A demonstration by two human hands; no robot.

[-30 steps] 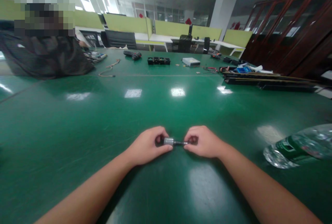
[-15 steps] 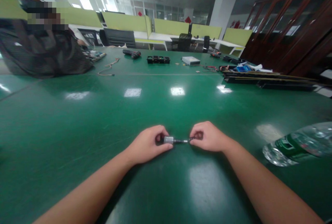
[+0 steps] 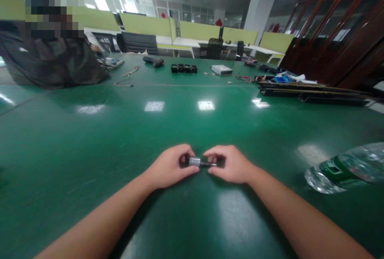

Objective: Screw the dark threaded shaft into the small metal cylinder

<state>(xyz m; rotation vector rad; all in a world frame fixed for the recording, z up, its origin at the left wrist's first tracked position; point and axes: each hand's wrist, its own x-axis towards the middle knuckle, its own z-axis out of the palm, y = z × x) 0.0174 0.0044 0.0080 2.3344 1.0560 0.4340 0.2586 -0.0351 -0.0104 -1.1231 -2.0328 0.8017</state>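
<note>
My left hand (image 3: 169,167) is closed on a small slim tool that looks like a precision screwdriver (image 3: 194,161), with a grey cylindrical body, a black neck and a silvery tip pointing right. Its rear end is hidden in my palm. My right hand (image 3: 229,163) surrounds the neck and tip, its thumb below and its curved fingers above, with a gap between them. Whether the right thumb touches the neck is hard to see. Both hands are low over the green tabletop (image 3: 180,119).
A clear plastic bottle (image 3: 345,169) lies at right. Farther back are a row of black fans (image 3: 184,68), a light grey box (image 3: 222,69), a power drill (image 3: 153,61), a cable (image 3: 123,85) and dark metal strips (image 3: 312,93). A large dark bag (image 3: 57,63) stands at left, a person behind it.
My right hand has slid left along the tool, from a pinch at its tip to around the neck, and its fingers have spread. The left hand has stayed in place on the tool.
</note>
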